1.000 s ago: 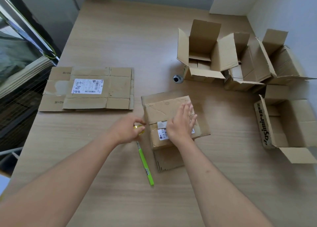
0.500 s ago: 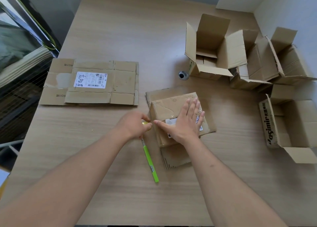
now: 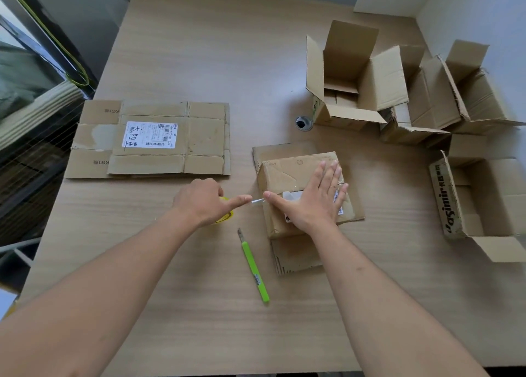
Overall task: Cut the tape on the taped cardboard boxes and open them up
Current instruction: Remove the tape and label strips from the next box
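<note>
A closed cardboard box [image 3: 287,171] with a white label lies on flat cardboard pieces in the middle of the table. My right hand [image 3: 310,203] presses flat on its top, fingers straight and thumb stretched to the left edge. My left hand [image 3: 202,203] is just left of the box and grips a yellow tape roll [image 3: 227,216], thumb pointing right. A short strand of clear tape [image 3: 257,201] runs from the roll to the box edge by my right thumb. A green utility knife [image 3: 254,268] lies on the table between my forearms, blade end toward the hands.
A flattened box [image 3: 199,140] with a shipping label lies at the left. Several opened boxes [image 3: 353,86] stand at the back right, and one more opened box [image 3: 484,200] at the right edge. A round cable hole [image 3: 304,123] sits behind the taped box.
My left hand has drawn away to the left from the box, stretching a clear tape strand. My right hand has flattened on the box top with its thumb spread.
</note>
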`<state>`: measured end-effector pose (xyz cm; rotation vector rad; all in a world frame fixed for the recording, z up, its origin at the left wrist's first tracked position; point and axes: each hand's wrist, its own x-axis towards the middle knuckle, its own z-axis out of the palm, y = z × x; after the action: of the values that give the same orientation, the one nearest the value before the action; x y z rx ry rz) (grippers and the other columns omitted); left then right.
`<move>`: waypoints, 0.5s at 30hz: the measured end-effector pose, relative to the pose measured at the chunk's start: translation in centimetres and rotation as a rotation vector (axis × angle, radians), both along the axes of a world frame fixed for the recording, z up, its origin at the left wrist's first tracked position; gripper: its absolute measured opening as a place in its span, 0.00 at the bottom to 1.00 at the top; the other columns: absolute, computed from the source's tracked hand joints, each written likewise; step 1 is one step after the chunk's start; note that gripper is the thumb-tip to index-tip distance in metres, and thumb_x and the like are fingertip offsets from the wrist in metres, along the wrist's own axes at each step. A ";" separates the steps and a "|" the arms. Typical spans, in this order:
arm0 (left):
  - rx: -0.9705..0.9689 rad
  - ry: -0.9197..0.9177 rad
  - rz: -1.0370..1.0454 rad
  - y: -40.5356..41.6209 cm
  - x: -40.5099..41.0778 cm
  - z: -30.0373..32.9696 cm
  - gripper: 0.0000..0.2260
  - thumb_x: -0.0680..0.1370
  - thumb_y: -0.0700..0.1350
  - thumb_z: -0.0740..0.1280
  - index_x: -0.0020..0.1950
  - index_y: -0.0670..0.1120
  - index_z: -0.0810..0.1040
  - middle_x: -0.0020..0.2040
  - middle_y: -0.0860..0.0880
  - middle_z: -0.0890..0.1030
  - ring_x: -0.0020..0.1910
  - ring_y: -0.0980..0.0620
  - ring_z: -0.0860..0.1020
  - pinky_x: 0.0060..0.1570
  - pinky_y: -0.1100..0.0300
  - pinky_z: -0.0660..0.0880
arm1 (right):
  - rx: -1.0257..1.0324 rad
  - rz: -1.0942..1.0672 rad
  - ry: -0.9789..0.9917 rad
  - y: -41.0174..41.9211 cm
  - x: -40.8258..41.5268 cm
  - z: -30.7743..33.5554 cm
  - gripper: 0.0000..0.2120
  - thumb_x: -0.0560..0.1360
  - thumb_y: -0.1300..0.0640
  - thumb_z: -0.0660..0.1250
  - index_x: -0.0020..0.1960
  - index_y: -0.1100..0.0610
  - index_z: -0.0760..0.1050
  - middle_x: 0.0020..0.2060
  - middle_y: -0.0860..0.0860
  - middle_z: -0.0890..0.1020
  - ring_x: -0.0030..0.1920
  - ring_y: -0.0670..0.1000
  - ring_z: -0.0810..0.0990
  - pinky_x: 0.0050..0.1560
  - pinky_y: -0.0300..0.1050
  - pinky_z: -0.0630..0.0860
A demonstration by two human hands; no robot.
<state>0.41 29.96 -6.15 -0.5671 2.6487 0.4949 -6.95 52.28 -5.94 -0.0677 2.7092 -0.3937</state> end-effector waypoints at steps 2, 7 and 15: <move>0.059 0.030 -0.039 -0.5 0.4 -0.1 0.33 0.70 0.81 0.57 0.44 0.52 0.80 0.42 0.52 0.81 0.45 0.47 0.79 0.42 0.54 0.75 | -0.009 0.003 0.002 0.1 -0.1 -0.2 0.75 0.55 0.10 0.53 0.80 0.57 0.26 0.78 0.54 0.25 0.75 0.50 0.20 0.76 0.59 0.25; 0.083 -0.079 -0.162 -1.2 0.6 0.7 0.22 0.80 0.69 0.58 0.64 0.56 0.74 0.55 0.46 0.81 0.53 0.43 0.77 0.53 0.50 0.75 | -0.003 0.014 0.019 0.3 -0.2 -0.7 0.75 0.55 0.09 0.52 0.80 0.57 0.26 0.78 0.54 0.25 0.76 0.51 0.20 0.76 0.60 0.26; 0.539 -0.148 -0.102 -1.8 0.8 1.6 0.06 0.86 0.52 0.60 0.62 0.61 0.68 0.38 0.48 0.85 0.31 0.48 0.80 0.35 0.54 0.76 | 0.002 0.021 0.092 0.5 -0.2 -1.6 0.73 0.57 0.09 0.50 0.81 0.58 0.29 0.80 0.55 0.29 0.78 0.52 0.23 0.77 0.61 0.28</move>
<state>1.21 28.17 -4.59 -0.2845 2.2516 1.0425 -7.12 52.78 -7.50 -0.1159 2.7975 -0.3910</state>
